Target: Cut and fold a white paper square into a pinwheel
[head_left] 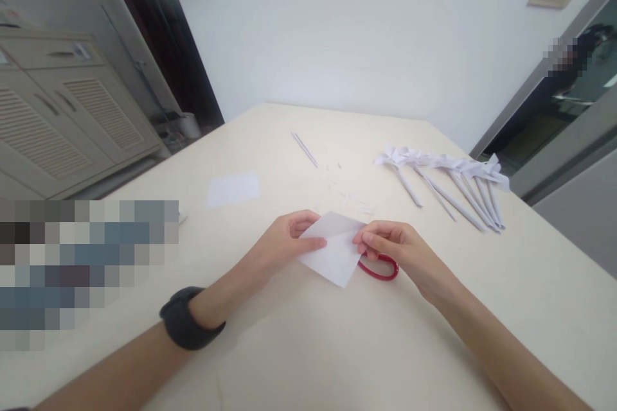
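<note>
A square sheet of white paper (pixel 337 260) is held above the table, one corner pointing toward me. My left hand (pixel 284 241) grips its left corner, thumb on top and fingers behind. At the opposite corner, my right hand (pixel 398 244) pinches the paper's edge between thumb and fingertips. Just below that hand, the red handle loop of what looks like a pair of scissors (pixel 383 276) shows on the table; the rest is hidden by the paper and hand.
Several white paper flowers with rolled stems (pixel 448 183) lie in a row at the right. Thin paper rolls (pixel 304 149) and small paper scraps (pixel 354 198) are farther back. A flat paper sheet (pixel 233 189) lies left. The table (pixel 289 347) meets a wall behind; a person (pixel 573 64) is beyond the opening.
</note>
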